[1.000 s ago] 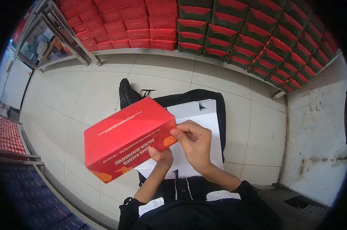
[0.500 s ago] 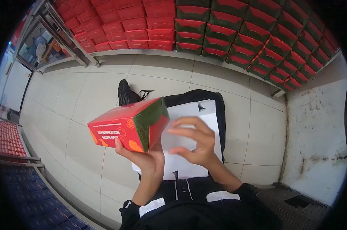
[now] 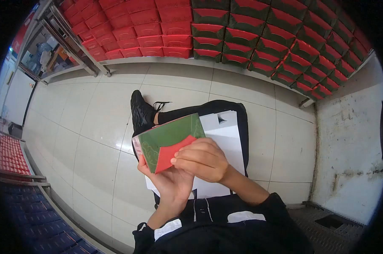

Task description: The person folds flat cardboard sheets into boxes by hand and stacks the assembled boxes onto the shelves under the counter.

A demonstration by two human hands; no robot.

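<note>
A red and green carton box [image 3: 168, 137] is tilted above my lap, its green end with a red flap [image 3: 174, 154] turned up toward me. My left hand [image 3: 170, 184] grips the box from below, thumb at its left edge and palm under the near side. Over the near right part of that end, my right hand [image 3: 203, 160] has its fingers pressed together on the red flap. The fingertips' undersides are hidden. White sheets [image 3: 225, 139] lie on my lap beneath both hands.
Stacked red boxes [image 3: 145, 29] and red and green boxes [image 3: 259, 42] fill a shelf ahead. Dark blue boxes [image 3: 35, 216] stand at lower left, with small red packs [image 3: 11, 154] beyond. A stained white panel [image 3: 348, 156] rises at right. My black shoe [image 3: 140, 108] rests on the tiled floor.
The box has turned so its green and red end faces up toward me and moved slightly right. My right hand has moved left from beside the box and closed onto the red flap.
</note>
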